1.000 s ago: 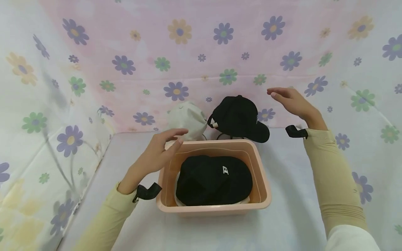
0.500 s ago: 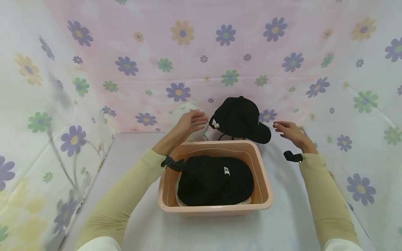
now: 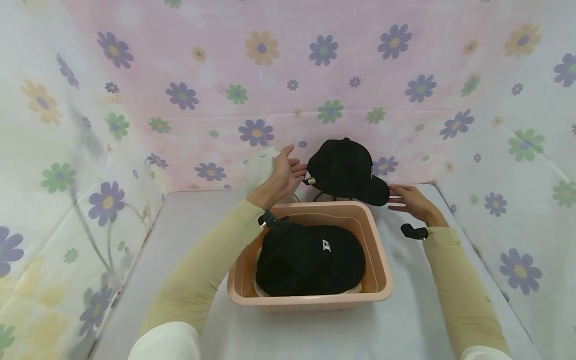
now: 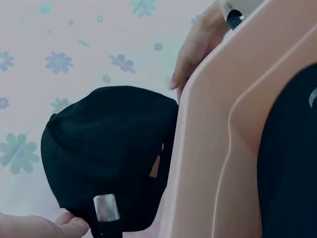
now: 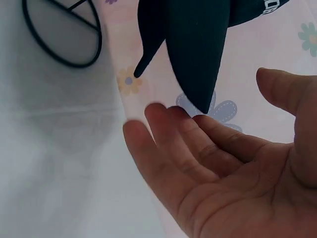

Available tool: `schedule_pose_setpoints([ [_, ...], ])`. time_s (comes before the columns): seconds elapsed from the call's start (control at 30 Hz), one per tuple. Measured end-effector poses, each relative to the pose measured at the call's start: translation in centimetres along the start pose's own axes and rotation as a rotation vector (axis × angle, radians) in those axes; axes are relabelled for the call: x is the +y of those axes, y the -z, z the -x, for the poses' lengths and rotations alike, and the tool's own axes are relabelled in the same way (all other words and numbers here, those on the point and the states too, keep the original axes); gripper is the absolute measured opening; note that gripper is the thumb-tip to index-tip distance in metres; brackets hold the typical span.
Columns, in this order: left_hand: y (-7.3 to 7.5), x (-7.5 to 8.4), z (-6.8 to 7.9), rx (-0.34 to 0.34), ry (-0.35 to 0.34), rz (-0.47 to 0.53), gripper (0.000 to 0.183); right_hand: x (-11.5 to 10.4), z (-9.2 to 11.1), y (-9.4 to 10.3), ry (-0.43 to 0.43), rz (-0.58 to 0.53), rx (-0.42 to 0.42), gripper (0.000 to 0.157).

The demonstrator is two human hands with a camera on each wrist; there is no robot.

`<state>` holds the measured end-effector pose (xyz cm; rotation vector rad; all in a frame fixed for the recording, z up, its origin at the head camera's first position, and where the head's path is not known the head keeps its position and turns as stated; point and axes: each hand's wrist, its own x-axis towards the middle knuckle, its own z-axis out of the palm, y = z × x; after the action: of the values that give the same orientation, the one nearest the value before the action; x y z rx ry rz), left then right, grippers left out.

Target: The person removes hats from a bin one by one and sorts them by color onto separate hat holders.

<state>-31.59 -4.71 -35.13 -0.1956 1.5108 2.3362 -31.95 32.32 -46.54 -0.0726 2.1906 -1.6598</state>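
Note:
A black baseball cap (image 3: 339, 167) sits on a raised wire stand behind the box, its brim pointing right. My left hand (image 3: 281, 175) is at its back strap; in the left wrist view the fingertips meet the cap's rear edge beside the metal buckle (image 4: 106, 207). On the other side, my right hand (image 3: 414, 202) is by the brim, palm up with fingers extended. The right wrist view has the brim (image 5: 198, 64) just above those fingers; whether they touch is hard to tell. A white cap (image 3: 258, 167) is partly hidden behind my left hand.
A peach plastic box (image 3: 310, 301) stands in front on the pale table, holding another black cap (image 3: 310, 260) with a white letter, atop something light-coloured. Below the standing cap shows a black wire ring (image 5: 100, 44). Flowered cloth (image 3: 292, 110) hangs behind and at both sides.
My left hand has moved right and forward, from above the box's left rim to the cap's strap. My right hand has come down and reached the brim. The cap has hardly moved.

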Motion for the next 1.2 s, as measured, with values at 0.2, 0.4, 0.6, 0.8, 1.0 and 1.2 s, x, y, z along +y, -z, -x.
schedule_pose_setpoints([
  [0.2,-0.6,-0.4,-1.2,0.009,0.037,0.071,0.078,-0.2,-0.7,-0.3,-0.011,-0.164,0.008,0.073],
  [0.4,-0.8,-0.8,-2.1,0.065,0.054,0.070,0.070,-0.7,-0.7,-0.3,-0.004,-0.131,0.033,0.071],
  [0.6,-0.9,-1.4,-3.1,0.111,0.098,0.069,0.060,-1.4,-1.0,-0.5,0.005,-0.104,0.062,0.076],
  [0.8,-0.8,-1.8,-3.6,0.127,0.160,0.024,0.060,-1.9,-1.4,-0.3,0.022,-0.067,0.088,0.075],
  [1.0,-1.1,-2.0,-3.8,0.092,0.138,0.031,0.056,-2.5,-1.7,-0.2,-0.005,-0.027,0.093,0.079],
  [1.2,-1.6,-2.6,-4.0,0.072,-0.032,0.059,0.051,-2.6,-1.9,-0.4,-0.057,0.008,0.082,0.083],
])
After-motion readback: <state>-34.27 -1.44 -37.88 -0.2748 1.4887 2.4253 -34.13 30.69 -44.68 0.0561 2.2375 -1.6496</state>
